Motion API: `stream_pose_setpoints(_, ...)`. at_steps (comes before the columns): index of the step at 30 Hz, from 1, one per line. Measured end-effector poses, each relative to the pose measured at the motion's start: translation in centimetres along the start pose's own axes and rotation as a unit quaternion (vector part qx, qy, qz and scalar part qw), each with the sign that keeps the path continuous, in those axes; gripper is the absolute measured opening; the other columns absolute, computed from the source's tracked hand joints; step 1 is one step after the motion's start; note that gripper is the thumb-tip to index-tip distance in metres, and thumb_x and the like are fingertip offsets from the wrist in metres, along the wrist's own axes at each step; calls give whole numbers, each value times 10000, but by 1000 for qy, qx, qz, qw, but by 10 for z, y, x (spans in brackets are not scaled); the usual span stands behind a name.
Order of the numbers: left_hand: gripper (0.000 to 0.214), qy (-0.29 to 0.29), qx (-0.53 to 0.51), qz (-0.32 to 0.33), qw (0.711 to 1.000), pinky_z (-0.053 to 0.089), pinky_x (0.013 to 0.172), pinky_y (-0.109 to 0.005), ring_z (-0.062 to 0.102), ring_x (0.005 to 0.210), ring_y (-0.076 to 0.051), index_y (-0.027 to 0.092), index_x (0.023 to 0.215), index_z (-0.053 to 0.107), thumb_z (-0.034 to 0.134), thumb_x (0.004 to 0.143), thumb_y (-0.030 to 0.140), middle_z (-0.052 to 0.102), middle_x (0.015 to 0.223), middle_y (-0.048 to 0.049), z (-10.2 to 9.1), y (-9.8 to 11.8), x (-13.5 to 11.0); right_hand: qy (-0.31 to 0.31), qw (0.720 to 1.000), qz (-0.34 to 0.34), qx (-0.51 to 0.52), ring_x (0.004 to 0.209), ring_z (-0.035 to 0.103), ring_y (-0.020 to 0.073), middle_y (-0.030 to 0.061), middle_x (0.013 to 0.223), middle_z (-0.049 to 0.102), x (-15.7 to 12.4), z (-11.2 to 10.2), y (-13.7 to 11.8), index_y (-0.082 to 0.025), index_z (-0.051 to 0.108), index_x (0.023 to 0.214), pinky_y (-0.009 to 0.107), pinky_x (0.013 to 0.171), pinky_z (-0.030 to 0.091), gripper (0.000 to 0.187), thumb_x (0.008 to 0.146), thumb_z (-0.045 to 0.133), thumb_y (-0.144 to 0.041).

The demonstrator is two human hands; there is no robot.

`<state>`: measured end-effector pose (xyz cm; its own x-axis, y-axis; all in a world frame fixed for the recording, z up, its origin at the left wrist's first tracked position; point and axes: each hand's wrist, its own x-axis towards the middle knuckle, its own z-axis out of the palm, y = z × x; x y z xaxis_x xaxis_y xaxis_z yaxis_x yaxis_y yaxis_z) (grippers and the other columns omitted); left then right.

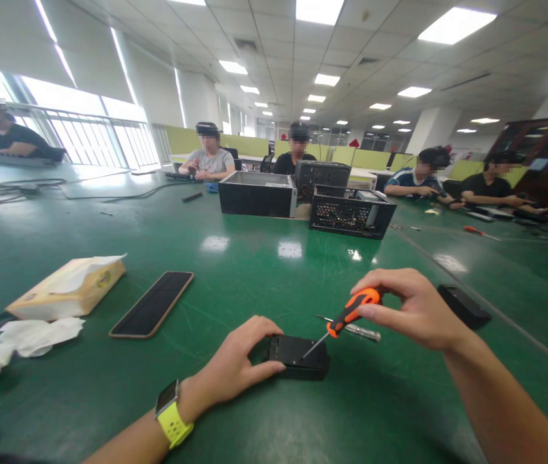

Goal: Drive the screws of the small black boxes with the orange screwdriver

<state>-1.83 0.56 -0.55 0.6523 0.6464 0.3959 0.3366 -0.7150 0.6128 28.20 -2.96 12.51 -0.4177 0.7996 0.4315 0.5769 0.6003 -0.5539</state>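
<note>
A small black rectangular box (310, 368) lies on the green table in front of me. My left hand (242, 357) grips its left end between thumb and fingers, with a yellow-banded watch on the wrist. My right hand (409, 309) is closed around the handle of an orange and black screwdriver (351, 312). The screwdriver slants down to the left, and its tip meets the top of the box near small screw spots. Whether the tip sits in a screw is too small to tell. Behind the orange handle lies a second, slim screwdriver with a clear handle (363, 332).
A phone (152, 306), a tissue pack (68, 287) and crumpled tissues (27, 338) lie to the left. At right rests a black case (463, 306). Open metal computer cases (257, 196) stand farther back. Several people sit around the table; cables (27, 187) run across its far left.
</note>
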Motion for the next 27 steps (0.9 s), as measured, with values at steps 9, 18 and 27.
stream_pose_setpoints(9, 335, -2, 0, 2, 1000, 478, 861, -351, 580, 970, -228, 200, 1133, 559, 679, 884, 388, 614, 1076, -63, 0, 0, 1, -5, 1000, -8, -4, 674, 629, 135, 13, 779, 712, 3, 12, 4, -193, 721, 864, 236, 598, 461, 155, 837, 685, -341)
stream_pose_setpoints(18, 336, -5, -3, 0, 1000, 471, 860, -343, 576, 974, -223, 209, 1138, 559, 670, 891, 407, 607, 1075, -54, 1, -2, 0, 3, 997, -45, -66, 536, 466, 98, -19, 603, 566, 1, 12, 4, -162, 647, 691, 235, 509, 345, 311, 839, 697, -431)
stream_pose_setpoints(27, 338, -10, -1, -1, 1000, 465, 863, -348, 574, 972, -228, 208, 1135, 559, 665, 893, 418, 608, 1075, -58, 0, -2, -1, -41, 995, -31, -82, 578, 520, 105, -3, 660, 631, -2, 1, 1, -161, 693, 768, 232, 544, 376, 258, 856, 694, -403)
